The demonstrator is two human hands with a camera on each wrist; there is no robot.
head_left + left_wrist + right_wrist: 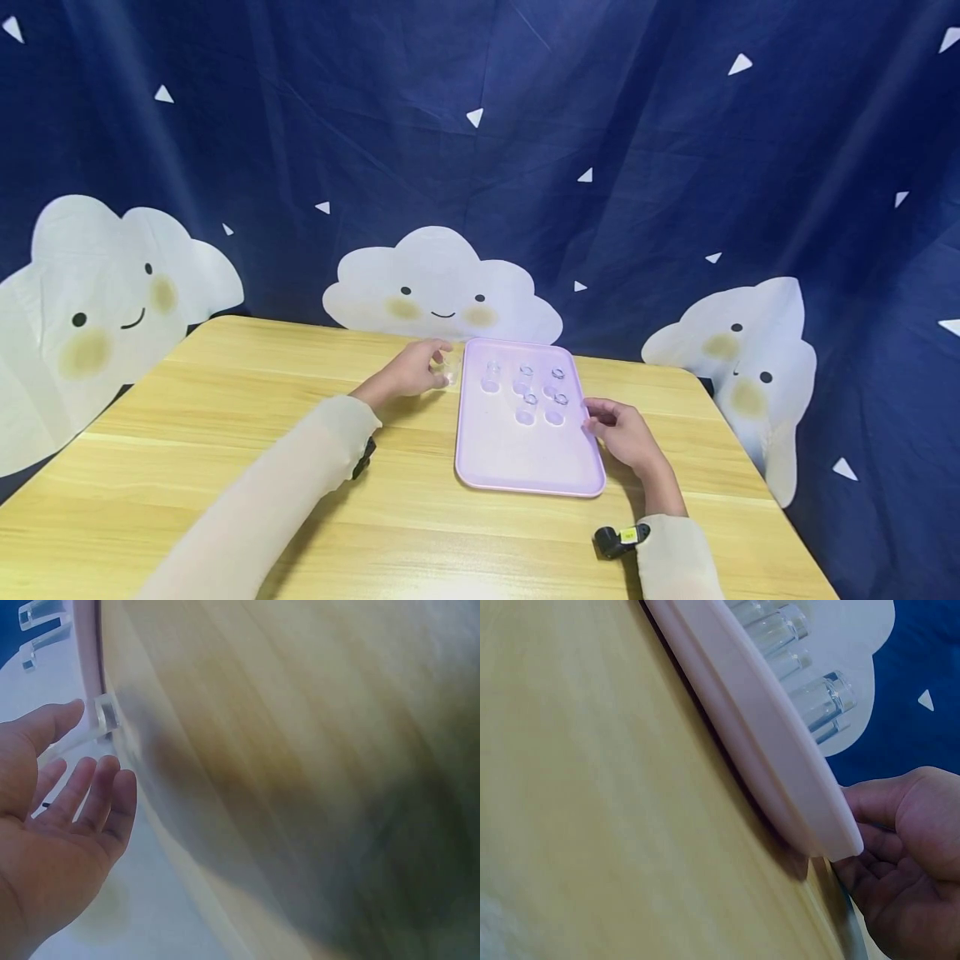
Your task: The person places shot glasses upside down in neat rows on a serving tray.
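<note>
My left hand (415,367) is beside the left rim of the pink tray (525,458), with a small clear cup (451,371) at its fingertips. In the left wrist view, thumb and fingers (120,799) spread apart around that cup (109,714), which stands on the table; no firm contact shows. At the tray's right side, my right hand (624,432) holds the rim. The right wrist view shows its thumb and curled fingers (885,802) about the tray's edge (832,817); part of the contact is hidden. Several clear cups (525,379) stand upright on the tray's far half.
A wooden table (390,517) carries the tray, which lies near its far edge. Behind it hangs a dark blue curtain (405,150) printed with white clouds and triangles. Each wrist wears a small black device (617,542).
</note>
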